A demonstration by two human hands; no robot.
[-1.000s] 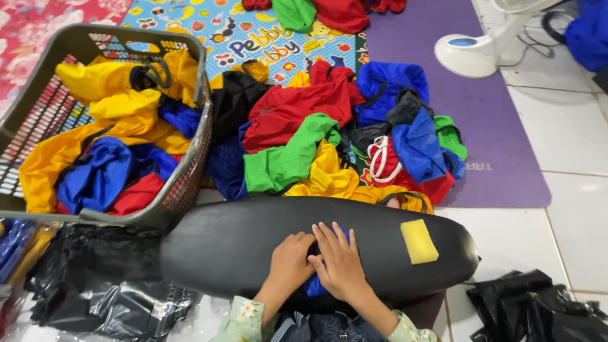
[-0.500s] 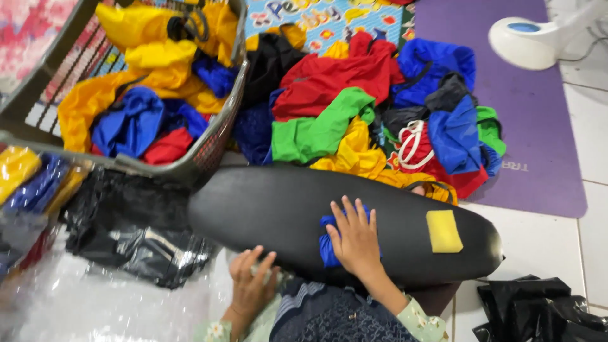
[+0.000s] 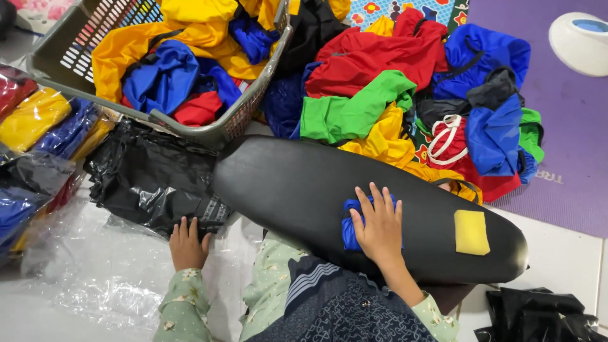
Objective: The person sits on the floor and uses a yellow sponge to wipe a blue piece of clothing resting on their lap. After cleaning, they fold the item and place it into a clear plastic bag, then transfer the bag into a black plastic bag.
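Right hand (image 3: pixel 379 223) spread flat, pressing folded blue cloth (image 3: pixel 350 221) onto black board (image 3: pixel 354 202) near board's front edge. Cloth looks light, soft, slippery; best gripped whole. Left hand (image 3: pixel 187 242) flat on black plastic bags (image 3: pixel 149 177).

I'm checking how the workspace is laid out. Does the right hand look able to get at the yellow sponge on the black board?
Probably yes. The right hand presses a folded blue cloth on the black board, and the yellow sponge lies beside it with nothing between.
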